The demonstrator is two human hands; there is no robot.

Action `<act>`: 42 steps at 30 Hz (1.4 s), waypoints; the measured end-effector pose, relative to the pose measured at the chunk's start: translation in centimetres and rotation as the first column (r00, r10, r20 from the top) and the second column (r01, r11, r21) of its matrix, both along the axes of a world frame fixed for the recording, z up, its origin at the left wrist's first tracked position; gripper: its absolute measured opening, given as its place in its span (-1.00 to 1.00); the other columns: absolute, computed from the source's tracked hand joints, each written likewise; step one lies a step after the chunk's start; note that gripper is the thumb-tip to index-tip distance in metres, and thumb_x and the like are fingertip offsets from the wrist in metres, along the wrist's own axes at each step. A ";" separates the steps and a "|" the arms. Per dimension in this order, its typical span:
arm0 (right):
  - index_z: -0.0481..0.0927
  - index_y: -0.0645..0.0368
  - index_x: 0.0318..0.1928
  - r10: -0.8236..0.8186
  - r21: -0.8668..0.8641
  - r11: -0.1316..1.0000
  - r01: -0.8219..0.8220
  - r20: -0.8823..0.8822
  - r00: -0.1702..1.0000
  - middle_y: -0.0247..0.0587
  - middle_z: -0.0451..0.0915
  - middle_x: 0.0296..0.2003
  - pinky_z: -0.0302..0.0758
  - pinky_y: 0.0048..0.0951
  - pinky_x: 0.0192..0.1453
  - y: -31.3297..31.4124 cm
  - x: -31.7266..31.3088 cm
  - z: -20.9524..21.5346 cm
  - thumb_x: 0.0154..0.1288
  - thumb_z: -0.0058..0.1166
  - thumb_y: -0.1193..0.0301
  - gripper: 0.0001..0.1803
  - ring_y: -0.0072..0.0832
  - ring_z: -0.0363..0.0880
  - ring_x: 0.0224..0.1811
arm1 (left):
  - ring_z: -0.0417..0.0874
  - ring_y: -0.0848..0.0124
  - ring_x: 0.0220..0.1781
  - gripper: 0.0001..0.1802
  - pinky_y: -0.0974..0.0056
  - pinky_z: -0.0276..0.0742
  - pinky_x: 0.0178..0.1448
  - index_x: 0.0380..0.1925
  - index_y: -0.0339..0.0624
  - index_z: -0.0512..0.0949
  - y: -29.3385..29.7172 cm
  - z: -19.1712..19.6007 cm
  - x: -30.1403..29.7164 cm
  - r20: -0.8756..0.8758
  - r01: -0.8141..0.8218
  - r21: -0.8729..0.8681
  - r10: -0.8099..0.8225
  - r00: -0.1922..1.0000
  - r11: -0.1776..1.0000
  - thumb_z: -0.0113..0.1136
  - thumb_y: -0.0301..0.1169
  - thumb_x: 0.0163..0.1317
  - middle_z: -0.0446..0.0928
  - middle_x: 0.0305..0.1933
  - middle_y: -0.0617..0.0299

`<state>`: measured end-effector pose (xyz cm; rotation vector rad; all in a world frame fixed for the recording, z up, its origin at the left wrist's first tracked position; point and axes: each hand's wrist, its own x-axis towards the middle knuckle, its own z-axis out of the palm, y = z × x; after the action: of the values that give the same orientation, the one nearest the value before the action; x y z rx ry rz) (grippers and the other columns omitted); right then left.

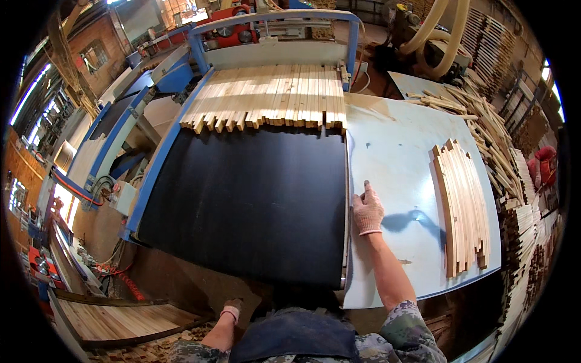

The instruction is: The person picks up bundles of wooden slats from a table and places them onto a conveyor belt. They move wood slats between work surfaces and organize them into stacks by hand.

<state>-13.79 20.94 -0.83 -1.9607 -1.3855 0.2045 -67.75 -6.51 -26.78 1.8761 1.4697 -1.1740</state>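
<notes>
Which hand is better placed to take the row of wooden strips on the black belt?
Probably the right. The right hand, gloved, rests flat on the pale table at the edge of the black belt, nearer the wooden strips. The left hand hangs low beside the body, below the belt.

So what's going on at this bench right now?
A person in gloves stands at a black conveyor belt. A row of wooden slats sits at the belt's far end. The right hand rests flat on the pale side table, holding nothing, with a stack of slats lying further right. The left hand hangs low by the apron, also empty.
</notes>
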 end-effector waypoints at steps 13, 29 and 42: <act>0.50 0.12 0.42 0.142 0.075 0.987 -0.140 -0.016 0.990 -0.11 0.64 -0.21 0.59 -0.07 0.03 -3.7 0.2 -0.6 0.37 0.22 0.18 -0.34 -0.10 0.66 -0.13 | 0.61 0.12 0.32 -0.53 0.04 0.57 0.30 0.21 -0.07 0.67 -5.6 0.7 4.3 0.137 -0.078 0.121 0.061 0.989 0.990 0.20 -0.19 0.34 0.59 0.33 0.02; 0.52 0.22 0.36 0.279 -0.002 0.960 -0.281 -0.099 0.955 -0.04 0.64 -0.23 0.57 -0.12 -0.03 -20.1 -4.2 2.0 0.32 0.26 0.25 -0.36 -0.11 0.64 -0.20 | 0.65 0.24 -0.13 -0.53 0.12 0.55 -0.02 0.05 -0.25 0.67 -12.5 6.8 11.2 0.501 -0.949 -0.294 0.827 -0.254 -0.113 0.27 -0.09 0.35 0.70 -0.09 0.08; 0.44 0.10 0.47 0.355 -0.155 0.903 -0.401 -0.255 0.899 0.09 0.71 0.02 0.59 -0.17 0.21 -23.5 5.1 6.5 0.38 0.17 0.14 -0.30 -0.15 0.71 0.04 | 0.68 0.21 0.26 -0.43 0.15 0.52 0.43 0.25 -0.45 0.59 -3.5 27.9 24.1 0.698 -0.262 -0.711 0.611 -0.373 0.652 0.21 -0.15 0.50 0.67 0.24 -0.01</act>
<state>-8.70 -2.56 5.63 -1.7393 -1.6364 0.7543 -43.60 -9.98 1.14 0.9589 0.7395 0.6372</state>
